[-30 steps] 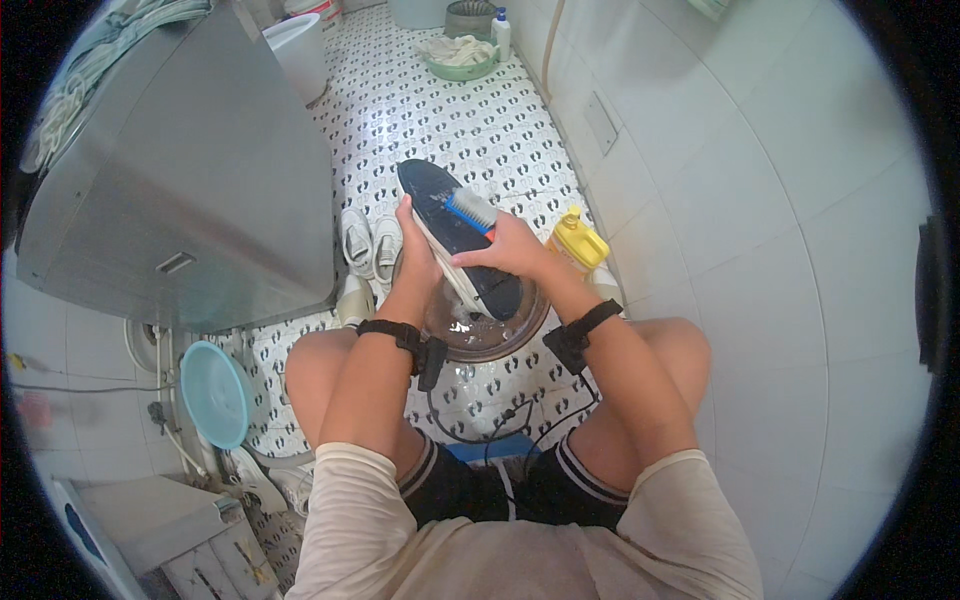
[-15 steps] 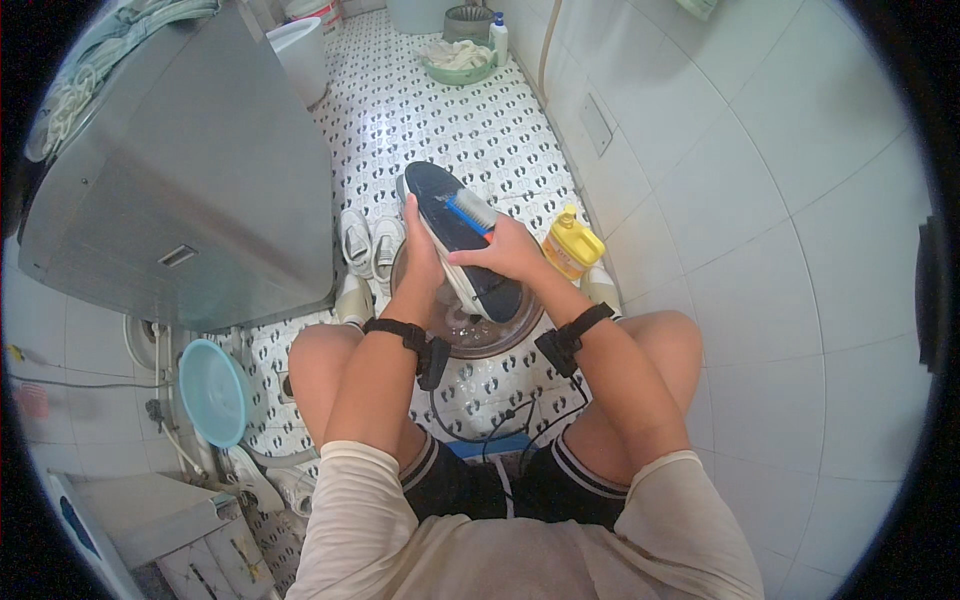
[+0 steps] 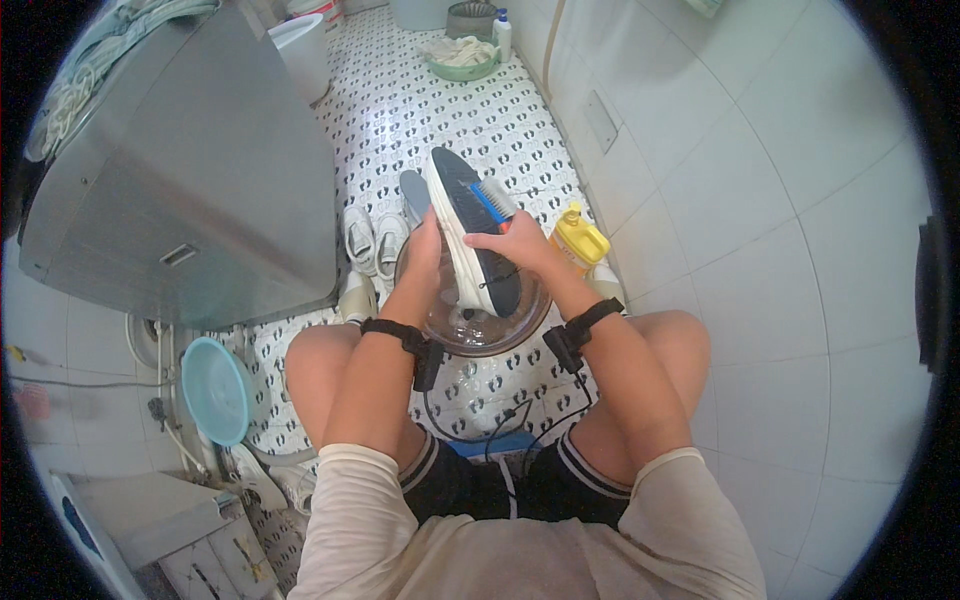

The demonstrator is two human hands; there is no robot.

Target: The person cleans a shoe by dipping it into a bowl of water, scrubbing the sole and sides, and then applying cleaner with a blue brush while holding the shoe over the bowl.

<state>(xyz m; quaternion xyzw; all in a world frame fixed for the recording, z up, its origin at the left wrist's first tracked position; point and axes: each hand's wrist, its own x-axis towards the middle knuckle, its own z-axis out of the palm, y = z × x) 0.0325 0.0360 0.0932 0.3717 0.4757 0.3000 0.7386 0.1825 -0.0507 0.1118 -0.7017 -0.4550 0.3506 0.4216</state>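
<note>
A white shoe with a dark sole (image 3: 468, 205) is tilted on its side above a round see-through basin (image 3: 490, 350). My left hand (image 3: 424, 250) grips its white upper from the left. In my right hand (image 3: 518, 245) is a scrub brush (image 3: 492, 200) with a blue and red handle and pale bristles, held against or just over the sole's right edge; contact cannot be told. Water shows in the basin beneath the shoe. Beyond my left fingers a grey, rounded flat piece (image 3: 414, 190) sticks up, partly hidden.
White shoes (image 3: 375, 240) stand left of the basin, a yellow jug (image 3: 578, 240) right of it. A grey metal appliance (image 3: 190, 170) fills the left, with a light blue basin (image 3: 215, 390) below it. Farther off are a green basin of cloth (image 3: 465, 68) and a white pump bottle (image 3: 502, 35).
The shoe has rolled and turned more upright, showing more of its white side. My right hand and the brush have shifted slightly right. The grey piece has come into sight.
</note>
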